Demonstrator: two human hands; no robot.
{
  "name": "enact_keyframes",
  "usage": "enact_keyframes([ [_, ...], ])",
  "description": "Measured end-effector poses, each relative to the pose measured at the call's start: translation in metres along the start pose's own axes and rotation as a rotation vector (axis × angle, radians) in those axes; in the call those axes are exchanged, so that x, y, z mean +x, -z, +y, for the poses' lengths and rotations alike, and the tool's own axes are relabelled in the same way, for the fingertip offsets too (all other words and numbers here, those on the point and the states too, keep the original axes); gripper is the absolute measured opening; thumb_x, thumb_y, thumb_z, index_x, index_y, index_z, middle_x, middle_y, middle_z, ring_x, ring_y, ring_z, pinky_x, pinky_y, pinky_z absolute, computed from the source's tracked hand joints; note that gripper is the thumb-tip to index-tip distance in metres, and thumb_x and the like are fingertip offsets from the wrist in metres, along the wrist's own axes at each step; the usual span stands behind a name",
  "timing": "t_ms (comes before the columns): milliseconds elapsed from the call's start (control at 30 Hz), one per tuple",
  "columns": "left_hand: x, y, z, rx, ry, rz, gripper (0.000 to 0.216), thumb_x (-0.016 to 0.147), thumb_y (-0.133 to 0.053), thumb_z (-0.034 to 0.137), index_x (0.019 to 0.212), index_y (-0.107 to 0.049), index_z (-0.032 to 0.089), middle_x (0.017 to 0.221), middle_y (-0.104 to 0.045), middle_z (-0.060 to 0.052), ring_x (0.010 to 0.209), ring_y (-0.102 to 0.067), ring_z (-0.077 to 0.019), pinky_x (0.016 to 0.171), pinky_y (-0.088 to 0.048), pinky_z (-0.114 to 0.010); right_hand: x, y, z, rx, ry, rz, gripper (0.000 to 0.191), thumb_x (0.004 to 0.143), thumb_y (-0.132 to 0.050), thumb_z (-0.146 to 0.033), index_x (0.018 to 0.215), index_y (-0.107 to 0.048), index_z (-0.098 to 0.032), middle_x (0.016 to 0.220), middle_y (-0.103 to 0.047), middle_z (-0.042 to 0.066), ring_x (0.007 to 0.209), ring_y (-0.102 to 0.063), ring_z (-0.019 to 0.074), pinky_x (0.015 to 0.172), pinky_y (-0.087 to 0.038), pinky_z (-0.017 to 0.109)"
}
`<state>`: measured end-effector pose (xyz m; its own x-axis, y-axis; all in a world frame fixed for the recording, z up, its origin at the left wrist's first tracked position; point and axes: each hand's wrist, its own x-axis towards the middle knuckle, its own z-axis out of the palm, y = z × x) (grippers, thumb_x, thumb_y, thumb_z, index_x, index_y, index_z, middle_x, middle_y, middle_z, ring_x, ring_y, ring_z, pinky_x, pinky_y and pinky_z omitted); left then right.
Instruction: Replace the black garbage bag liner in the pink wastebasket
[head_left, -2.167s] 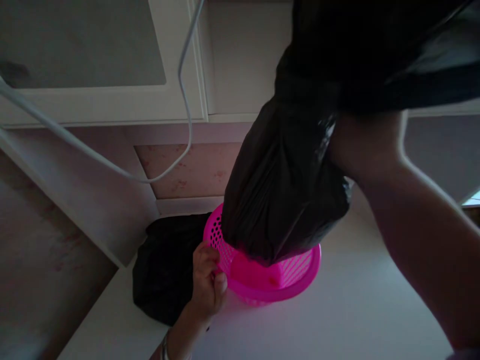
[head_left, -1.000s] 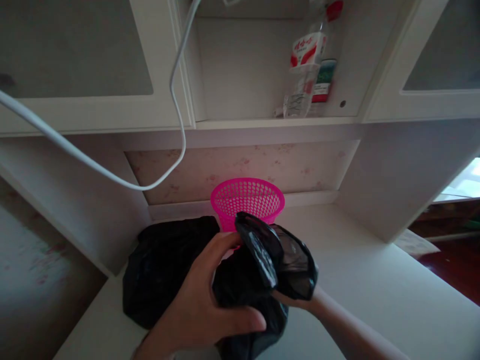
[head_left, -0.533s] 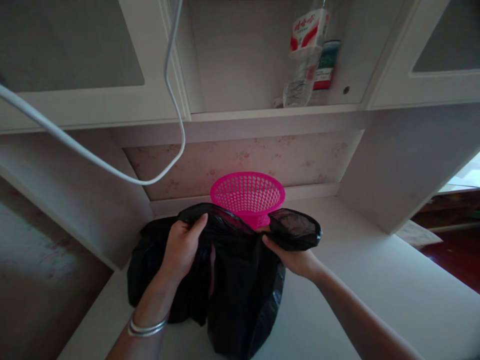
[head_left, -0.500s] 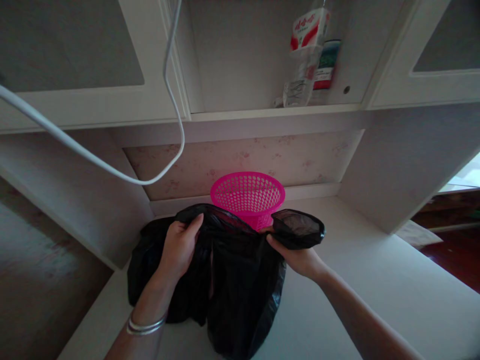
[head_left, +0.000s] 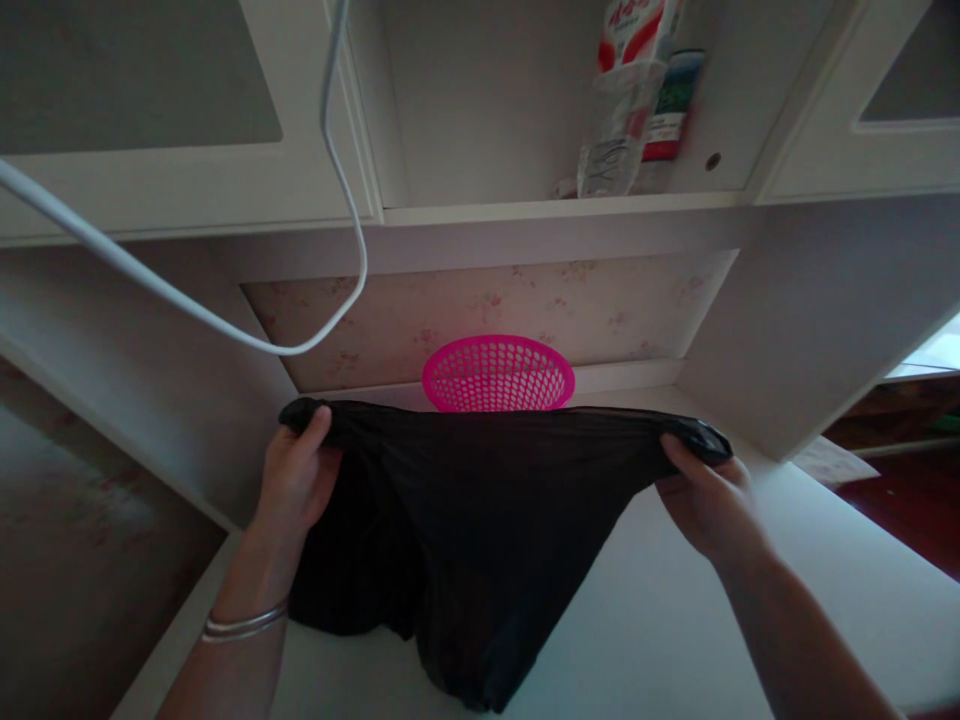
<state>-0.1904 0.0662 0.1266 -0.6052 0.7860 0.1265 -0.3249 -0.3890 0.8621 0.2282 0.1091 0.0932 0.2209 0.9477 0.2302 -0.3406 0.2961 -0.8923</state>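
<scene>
A black plastic bag [head_left: 487,510] is stretched wide between my two hands above a white desk. My left hand [head_left: 296,480] pinches the bag's left edge, thumb on top. My right hand [head_left: 705,495] grips the bag's right edge, fingers closed on the bunched rim. The bag's lower part hangs down to the desk. Behind the stretched rim stands a pink perforated basket [head_left: 499,375], its lower half hidden by the bag.
The white desk [head_left: 675,620] sits in an alcove under cabinets. A shelf [head_left: 555,208] above holds a clear bottle [head_left: 619,110] and another container. A white cable [head_left: 225,330] loops across the upper left. Side panels close in on both sides.
My hands have pulled apart, stretching the bag's rim wide and raising it across the front of the pink basket. Earlier the bag was bunched between them.
</scene>
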Motion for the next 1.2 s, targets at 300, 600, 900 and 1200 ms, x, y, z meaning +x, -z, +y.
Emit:
enact_keyframes([
  [300, 0.019, 0.017, 0.018, -0.04, 0.053, -0.017, 0.021, 0.076, -0.088, 0.033, 0.078, -0.074, 0.019, 0.077, -0.078, -0.003, 0.086, -0.077, -0.0256, 0.084, -0.067, -0.037, 0.022, 0.012, -0.025, 0.097, 0.073, 0.023, 0.023, 0.073, -0.091, -0.039, 0.09, -0.079, -0.029, 0.092, -0.082, -0.005, 0.082, -0.077, 0.0137, 0.082, -0.065, 0.024],
  [600, -0.002, 0.032, -0.001, -0.174, 0.131, -0.169, 0.073, 0.061, -0.092, 0.063, 0.121, -0.076, 0.023, 0.111, -0.082, -0.003, 0.096, -0.076, -0.0236, 0.088, -0.066, -0.036, 0.004, 0.018, 0.0, 0.063, 0.013, -0.31, 0.078, 0.067, -0.081, -0.079, 0.135, -0.067, -0.042, 0.143, -0.069, 0.0, 0.13, -0.066, 0.0314, 0.101, -0.061, 0.047],
  [900, 0.004, 0.022, -0.006, -0.143, -0.004, -0.069, 0.032, 0.07, -0.093, 0.038, 0.093, -0.077, 0.022, 0.09, -0.083, 0.0, 0.092, -0.075, -0.0229, 0.096, -0.06, -0.037, 0.017, 0.004, -0.007, 0.069, -0.044, 0.01, 0.03, 0.068, -0.095, -0.046, 0.085, -0.078, -0.029, 0.079, -0.08, -0.001, 0.08, -0.079, 0.0242, 0.078, -0.068, 0.037],
  [1200, 0.011, 0.022, 0.013, -0.238, -0.023, -0.009, 0.021, 0.091, -0.074, 0.036, 0.08, -0.073, 0.018, 0.075, -0.079, 0.001, 0.071, -0.071, -0.0156, 0.077, -0.059, -0.027, 0.022, 0.005, -0.021, 0.074, 0.079, -0.041, 0.032, 0.072, -0.092, -0.053, 0.095, -0.08, -0.033, 0.092, -0.083, -0.002, 0.076, -0.078, 0.0166, 0.073, -0.066, 0.028],
])
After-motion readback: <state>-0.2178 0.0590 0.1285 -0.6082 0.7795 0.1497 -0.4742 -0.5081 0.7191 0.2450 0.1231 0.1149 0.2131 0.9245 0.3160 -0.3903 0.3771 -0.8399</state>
